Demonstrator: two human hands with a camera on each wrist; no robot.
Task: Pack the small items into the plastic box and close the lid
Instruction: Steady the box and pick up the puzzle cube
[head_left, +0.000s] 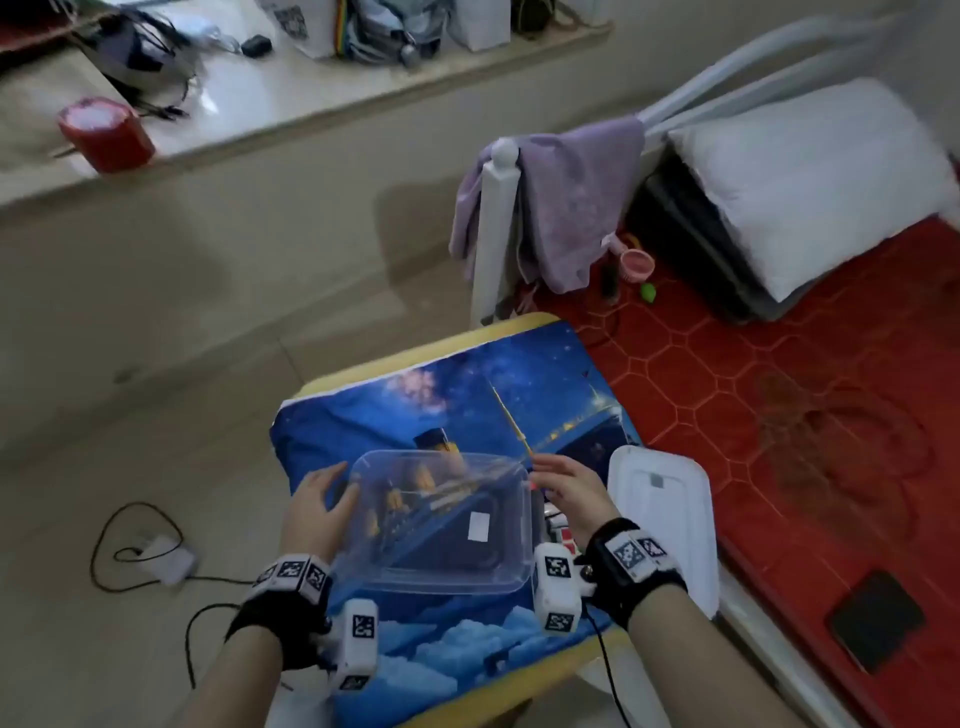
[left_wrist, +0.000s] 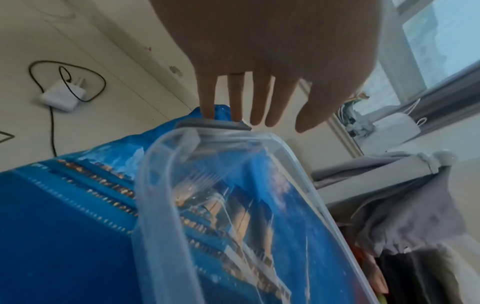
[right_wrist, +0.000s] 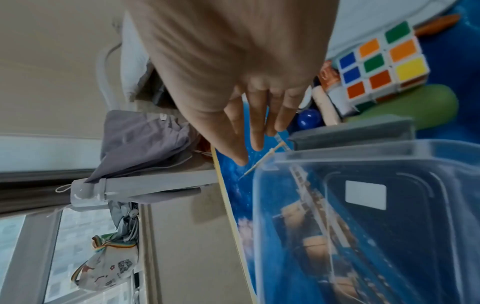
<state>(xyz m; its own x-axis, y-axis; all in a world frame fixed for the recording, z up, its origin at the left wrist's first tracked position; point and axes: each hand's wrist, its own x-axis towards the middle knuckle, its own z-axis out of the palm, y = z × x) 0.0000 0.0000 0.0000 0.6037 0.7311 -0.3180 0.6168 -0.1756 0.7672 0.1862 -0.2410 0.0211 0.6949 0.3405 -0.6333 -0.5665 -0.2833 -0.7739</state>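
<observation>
A clear plastic box (head_left: 441, 525) stands with nothing in it on a small table covered by a blue ship-print cloth (head_left: 363, 431). My left hand (head_left: 319, 499) lies against the box's left end, fingers (left_wrist: 207, 107) straight, tips touching a grey latch (left_wrist: 213, 125). My right hand (head_left: 563, 480) hovers over the right end with straight fingers and holds nothing. The white lid (head_left: 660, 499) lies to the right of the box. Small items sit between box and lid: a Rubik's cube (right_wrist: 381, 65), a blue ball (right_wrist: 310, 119), a green object (right_wrist: 420, 107). My right hand mostly hides them in the head view.
A bed with a red mattress (head_left: 779, 415) adjoins the table on the right, with a white pillow (head_left: 810, 182) and a purple towel (head_left: 571, 202) over its post. A dark flat object (head_left: 875, 618) lies on the mattress. A white charger (head_left: 166, 558) with cable lies on the floor left.
</observation>
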